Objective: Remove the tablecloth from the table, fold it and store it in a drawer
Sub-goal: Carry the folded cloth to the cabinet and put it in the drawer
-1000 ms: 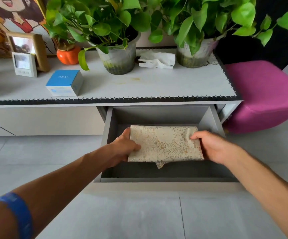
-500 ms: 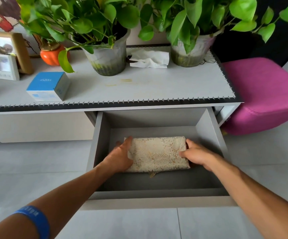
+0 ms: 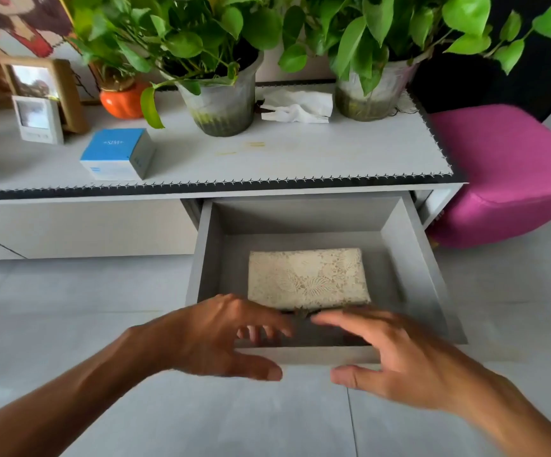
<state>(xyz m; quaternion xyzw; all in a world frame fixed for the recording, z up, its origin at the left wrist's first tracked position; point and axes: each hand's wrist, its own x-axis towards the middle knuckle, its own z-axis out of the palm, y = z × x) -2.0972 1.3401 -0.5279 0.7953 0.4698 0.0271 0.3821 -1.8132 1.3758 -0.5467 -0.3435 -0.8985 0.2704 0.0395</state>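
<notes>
Folded tablecloth (image 3: pixel 307 280) lies flat in open drawer (image 3: pixel 409 258); both hands, left (image 3: pixel 214 338) & right (image 3: pixel 396 361), spread, empty, at front edge.

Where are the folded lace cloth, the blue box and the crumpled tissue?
folded lace tablecloth (image 3: pixel 307 278), head view, middle of its top face.
blue box (image 3: pixel 113 150), head view, blue lid.
crumpled tissue (image 3: pixel 297 106), head view, centre of the white paper.
</notes>
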